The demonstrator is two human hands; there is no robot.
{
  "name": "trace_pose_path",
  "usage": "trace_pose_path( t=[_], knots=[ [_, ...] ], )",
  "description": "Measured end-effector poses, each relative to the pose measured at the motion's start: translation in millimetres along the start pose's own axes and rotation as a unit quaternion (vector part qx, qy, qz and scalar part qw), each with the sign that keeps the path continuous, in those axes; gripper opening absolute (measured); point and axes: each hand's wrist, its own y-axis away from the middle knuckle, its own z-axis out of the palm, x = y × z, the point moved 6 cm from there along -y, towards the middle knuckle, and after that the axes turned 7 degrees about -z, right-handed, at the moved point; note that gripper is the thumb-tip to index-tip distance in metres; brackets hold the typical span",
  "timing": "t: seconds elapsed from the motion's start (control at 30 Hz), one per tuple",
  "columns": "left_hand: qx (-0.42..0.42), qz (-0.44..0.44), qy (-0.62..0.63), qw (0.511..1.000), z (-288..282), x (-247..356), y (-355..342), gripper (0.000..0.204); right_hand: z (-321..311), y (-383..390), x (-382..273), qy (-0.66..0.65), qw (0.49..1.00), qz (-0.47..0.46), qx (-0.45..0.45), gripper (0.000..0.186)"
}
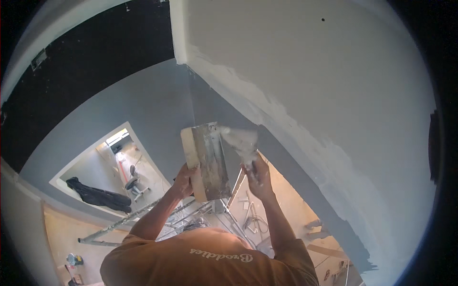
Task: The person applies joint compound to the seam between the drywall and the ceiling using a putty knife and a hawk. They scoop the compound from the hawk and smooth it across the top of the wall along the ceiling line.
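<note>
My left hand (183, 180) is closed on the light-coloured back of a wide filling knife (212, 159), held upright in front of my chest. Grey smears cover its broad metal blade. To the right of it, my right hand (260, 178) grips a putty knife (245, 142) by its handle. White filler coats the putty knife's blade and part of my fingers. The putty knife's upper left corner comes up to the wide knife's edge; whether they touch, I cannot tell.
An off-white surface (324, 86) with a fresh white filler band (291, 126) borders a grey-blue wall (148, 102). Below my arms stands a metal ladder (119, 226). Dark clothing (100, 196) hangs over the sill of a wall opening, with a stool (136, 183) beyond.
</note>
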Motion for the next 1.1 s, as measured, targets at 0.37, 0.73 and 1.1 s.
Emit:
trace_pose_path(
  t=[0.37,0.73,1.1],
  knots=[
    [0.015,-0.021,0.060,0.998,-91.3,55.9,-74.2,0.054,30.7,35.4,76.0,0.433,0.899,0.022,-0.068,0.036],
    [0.263,0.452,-0.430,0.736,-64.8,229.6,-342.8,0.052,71.9,84.9,122.7,0.309,0.934,0.164,0.078,0.053],
    [0.211,0.369,-0.419,0.802,2.0,133.6,-319.4,0.076,104.4,95.6,117.5,0.275,0.931,0.229,0.080,0.044]
  ],
)
